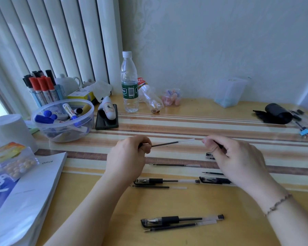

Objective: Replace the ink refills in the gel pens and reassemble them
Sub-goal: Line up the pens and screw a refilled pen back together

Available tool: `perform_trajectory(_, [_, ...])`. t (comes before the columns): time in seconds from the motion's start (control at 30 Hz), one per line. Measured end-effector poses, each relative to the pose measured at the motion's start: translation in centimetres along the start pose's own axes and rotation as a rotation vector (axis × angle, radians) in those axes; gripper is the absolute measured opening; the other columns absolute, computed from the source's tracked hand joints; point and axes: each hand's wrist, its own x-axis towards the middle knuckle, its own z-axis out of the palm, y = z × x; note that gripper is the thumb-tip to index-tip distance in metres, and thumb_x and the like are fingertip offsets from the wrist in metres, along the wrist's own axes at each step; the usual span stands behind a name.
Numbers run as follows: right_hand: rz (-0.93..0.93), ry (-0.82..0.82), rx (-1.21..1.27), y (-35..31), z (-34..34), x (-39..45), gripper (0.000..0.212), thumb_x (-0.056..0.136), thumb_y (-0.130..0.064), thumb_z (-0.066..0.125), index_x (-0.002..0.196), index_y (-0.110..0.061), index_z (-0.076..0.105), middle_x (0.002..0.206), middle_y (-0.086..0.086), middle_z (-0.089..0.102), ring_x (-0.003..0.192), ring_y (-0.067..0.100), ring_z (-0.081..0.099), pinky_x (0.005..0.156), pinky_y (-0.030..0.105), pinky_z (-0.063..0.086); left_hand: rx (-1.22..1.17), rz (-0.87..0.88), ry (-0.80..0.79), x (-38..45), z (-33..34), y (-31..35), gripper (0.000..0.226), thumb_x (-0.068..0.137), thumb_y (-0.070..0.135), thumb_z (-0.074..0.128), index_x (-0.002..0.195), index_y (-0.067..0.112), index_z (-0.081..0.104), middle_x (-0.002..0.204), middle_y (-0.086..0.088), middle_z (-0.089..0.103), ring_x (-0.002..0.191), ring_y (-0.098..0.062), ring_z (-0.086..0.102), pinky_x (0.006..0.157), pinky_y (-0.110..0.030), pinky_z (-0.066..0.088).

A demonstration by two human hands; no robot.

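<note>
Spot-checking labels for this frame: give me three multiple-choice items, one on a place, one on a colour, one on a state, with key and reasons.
1. Where is the clear bowl of markers?
A. left of the phone
B. right of the water bottle
C. on the book

2. What colour is the cap of the upright water bottle?
A. red
B. white
C. blue

3. What is the left hand doing?
A. lying flat on the desk
B. holding a refill
C. gripping the bottle

Key:
1 A, the bowl sits just left of the phone.
2 B, the cap on top is white.
3 B, its fingers pinch a refill that points toward the right hand.
</note>
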Motion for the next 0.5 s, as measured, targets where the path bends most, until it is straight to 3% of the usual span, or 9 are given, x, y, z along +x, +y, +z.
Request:
perform_trajectory(0.1, [-0.010, -0.029, 0.023, 0.76, 0.06, -0.08, 0.036, 0.092, -0.054, 0.036, 0.113, -0.044, 0.064, 0.068, -0.019, 0.069, 0.044, -0.005, 0.052, 0.033, 0.013, 0.023, -0.030, 0.001, -0.005, -0.01, -0.11, 0.15, 0.021, 0.096, 0.023, 0.050, 0.082, 0.034, 0.059, 0.070, 0.019, 0.062, 0.053, -0.004, 0.044, 0.049, -0.024, 0.029])
perform_trajectory(0.2, [-0.081, -0.023, 0.085, 0.27, 0.06, -0.29, 0.030, 0.091, -0.049, 0.044, 0.108, -0.042, 0.067, 0.093, -0.025, 0.068, 0.053, -0.010, 0.055, 0.042, 0.009, 0.034, -0.033, 0.015, -0.011, -0.12, -0.05, 0.32, 0.021, 0.096, 0.023, 0.050, 0.080, 0.034, 0.058, 0.070, 0.018, 0.062, 0.053, -0.005, 0.044, 0.049, -0.025, 0.030])
perform_trajectory(0.3, [-0.115, 0.004, 0.122, -0.04, 0.29, -0.44, 0.030, 0.090, -0.048, 0.047, 0.105, -0.037, 0.070, 0.096, -0.026, 0.069, 0.073, -0.002, 0.063, 0.054, 0.021, 0.050, -0.026, 0.031, -0.036, -0.31, 0.13, 0.49, 0.021, 0.097, 0.023, 0.050, 0.082, 0.036, 0.058, 0.071, 0.020, 0.063, 0.054, -0.003, 0.044, 0.050, -0.024, 0.030])
perform_trajectory(0.4, [-0.130, 0.000, 0.142, -0.03, 0.34, -0.43, 0.028, 0.090, -0.047, 0.048, 0.104, -0.038, 0.070, 0.095, -0.025, 0.070, 0.070, -0.004, 0.063, 0.053, 0.024, 0.051, -0.002, 0.041, -0.047, -0.37, 0.21, 0.48, 0.020, 0.097, 0.024, 0.049, 0.084, 0.036, 0.059, 0.077, 0.018, 0.066, 0.057, -0.003, 0.047, 0.051, -0.023, 0.033])
perform_trajectory(0.5, [-0.138, -0.039, 0.108, -0.09, 0.25, -0.54, 0.025, 0.091, -0.046, 0.049, 0.101, -0.039, 0.071, 0.090, -0.025, 0.071, 0.063, -0.013, 0.057, 0.046, 0.018, 0.039, 0.010, 0.065, -0.058, -0.45, 0.33, 0.46, 0.019, 0.097, 0.025, 0.050, 0.085, 0.034, 0.061, 0.078, 0.015, 0.067, 0.059, -0.004, 0.048, 0.051, -0.023, 0.034])
